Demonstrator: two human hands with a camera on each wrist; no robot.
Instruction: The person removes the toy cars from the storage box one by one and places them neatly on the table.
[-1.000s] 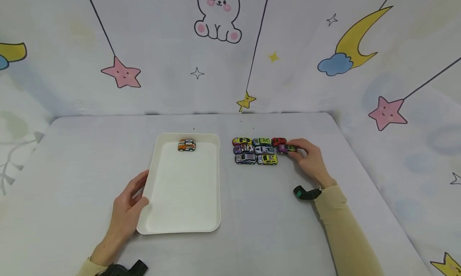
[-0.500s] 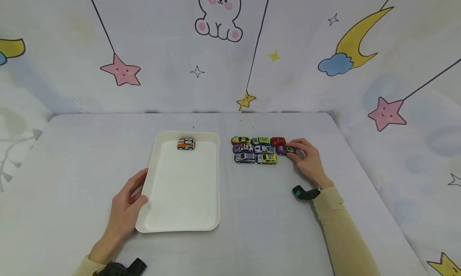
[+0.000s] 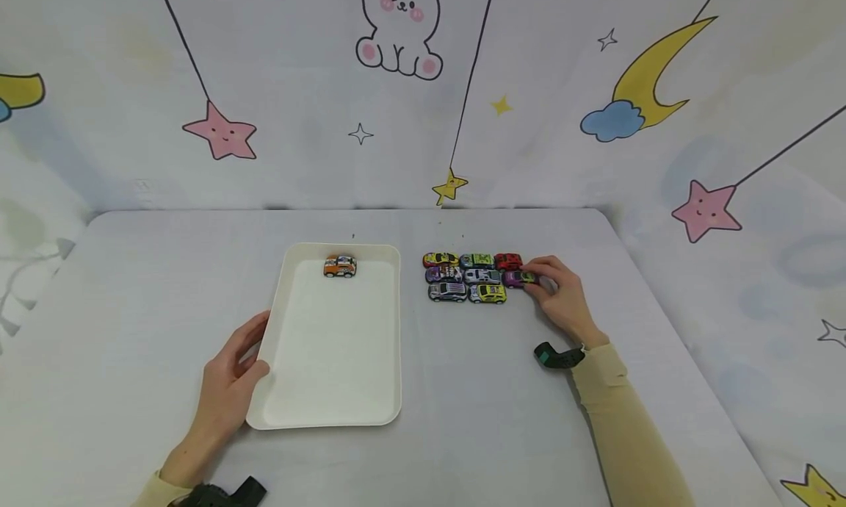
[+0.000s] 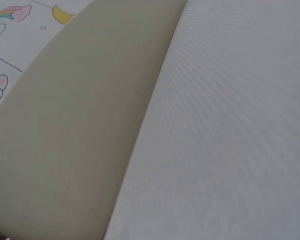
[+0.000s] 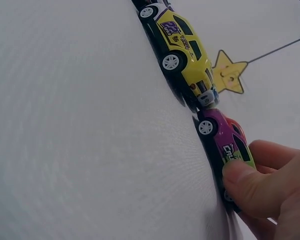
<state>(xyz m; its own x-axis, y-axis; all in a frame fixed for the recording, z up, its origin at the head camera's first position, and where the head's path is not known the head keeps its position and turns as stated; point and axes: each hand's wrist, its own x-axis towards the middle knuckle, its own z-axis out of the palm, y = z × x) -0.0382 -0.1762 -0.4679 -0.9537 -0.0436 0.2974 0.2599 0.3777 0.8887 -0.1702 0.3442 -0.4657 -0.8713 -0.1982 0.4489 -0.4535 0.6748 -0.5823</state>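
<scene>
My right hand [image 3: 562, 297] pinches the purple-and-green toy car [image 5: 224, 131] by its rear end, thumb on the near side. That car stands on the table at the right end of the middle row, its nose close to the silver-white car [image 3: 482, 276]. Behind it sits a red car [image 3: 508, 261]; a yellow car [image 5: 187, 55] is in front to the left. My left hand [image 3: 228, 382] holds the left side of a white tray [image 3: 399, 331], thumb at the rim and fingers along the outer wall. Inside the tray, near its far edge, is an orange car [image 3: 340, 266].
More toy cars stand packed in rows: a yellow-and-red one [image 3: 440, 259], a green one [image 3: 477, 261], a purple-white one [image 3: 443, 274] and a grey one [image 3: 447, 292]. A patterned cloth backdrop [image 3: 284, 139] rises behind the table [image 3: 476, 397].
My right hand has slid the purple-and-green car slightly left, closer to the silver-white car. The left hand keeps its place on the tray.
</scene>
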